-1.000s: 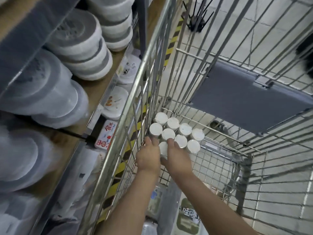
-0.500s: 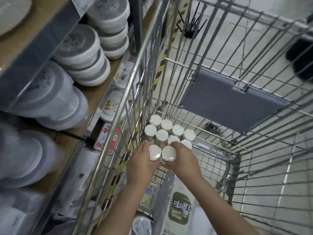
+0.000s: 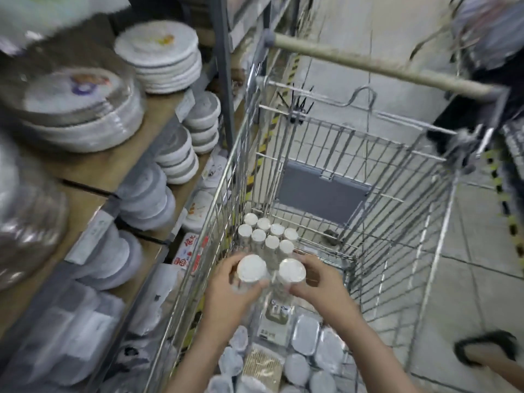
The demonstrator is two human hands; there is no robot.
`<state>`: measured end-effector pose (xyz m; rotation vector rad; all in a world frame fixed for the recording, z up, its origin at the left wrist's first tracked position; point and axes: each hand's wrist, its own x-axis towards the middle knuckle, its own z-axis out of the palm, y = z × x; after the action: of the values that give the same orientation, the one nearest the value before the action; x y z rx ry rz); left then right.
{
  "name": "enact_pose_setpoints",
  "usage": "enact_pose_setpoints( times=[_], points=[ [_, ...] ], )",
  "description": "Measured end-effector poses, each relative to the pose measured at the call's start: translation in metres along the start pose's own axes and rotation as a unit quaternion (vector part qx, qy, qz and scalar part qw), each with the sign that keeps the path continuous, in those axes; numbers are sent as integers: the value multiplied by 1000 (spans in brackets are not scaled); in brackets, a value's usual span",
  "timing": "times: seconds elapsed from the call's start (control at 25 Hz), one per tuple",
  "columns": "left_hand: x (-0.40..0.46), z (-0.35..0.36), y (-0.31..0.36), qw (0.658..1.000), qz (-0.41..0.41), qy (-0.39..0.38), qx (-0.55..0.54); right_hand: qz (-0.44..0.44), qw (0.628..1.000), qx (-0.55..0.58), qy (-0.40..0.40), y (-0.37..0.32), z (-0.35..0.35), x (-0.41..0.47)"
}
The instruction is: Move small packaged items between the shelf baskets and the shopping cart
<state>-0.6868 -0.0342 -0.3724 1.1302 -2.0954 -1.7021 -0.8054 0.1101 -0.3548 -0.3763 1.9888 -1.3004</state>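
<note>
My left hand (image 3: 226,290) gripped one white-capped jar (image 3: 251,268), fingers curled round its clear body just under the cap. My right hand (image 3: 320,285) held a second white-capped jar (image 3: 292,271) the same way, thumb and fingers wrapped on its side. Both jars were upright, just beside each other, caps nearly level, raised above the shopping cart (image 3: 397,211) floor near its left wall. Behind them, in the cart's far left corner, a cluster of capped jars (image 3: 268,232) stood upright, touching one another, against the left wall and close to the grey flap (image 3: 320,191) on the cart's end. At the cart's near end, below my forearms, lay clear lidded containers (image 3: 304,333), a labelled flat pack (image 3: 276,316) and a tan bundle (image 3: 262,364); blur, details unclear. Cart handle bar (image 3: 368,66) ran across the top of the view. To the left, the shelf (image 3: 93,165) carried stacks of white plates (image 3: 161,52) and wrapped round dishes (image 3: 175,154) on its boards, lower tiers holding more wrapped stacks, heavily blurred. A red-and-white box (image 3: 187,252) sat at the shelf's front edge beside the cart's left wall. A sandalled foot (image 3: 487,350) was on the tiled floor (image 3: 482,251) off the cart's right side.
</note>
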Motion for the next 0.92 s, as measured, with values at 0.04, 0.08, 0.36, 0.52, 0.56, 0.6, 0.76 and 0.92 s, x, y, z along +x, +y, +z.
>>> enact_pose_setpoints(
  times=[0.04,0.08,0.36,0.52,0.56,0.6,0.76,0.92],
  points=[
    [-13,-6,5,999,-16,-8,-32,-5,1000,11,-4,-4,-3,-14],
    [-33,-14,15,997,-31,-19,-61,-13,1000,19,-4,-12,-7,-35],
    [-154,-60,59,984,-47,-14,-169,1,993,116,-11,-48,-17,-168],
    [-208,-88,55,967,-70,15,-243,10,992,126,-22,-51,-4,-220],
    [-220,-95,52,965,-70,20,-251,8,992,126,-27,-51,0,-230],
    [-234,-102,52,962,-69,28,-262,3,991,129,-36,-51,5,-241],
    [-289,-131,58,959,-44,79,-267,-18,988,126,-87,-62,23,-272],
    [-347,-173,61,953,-4,135,-272,-46,982,67,-173,-88,62,-298]
  ],
)
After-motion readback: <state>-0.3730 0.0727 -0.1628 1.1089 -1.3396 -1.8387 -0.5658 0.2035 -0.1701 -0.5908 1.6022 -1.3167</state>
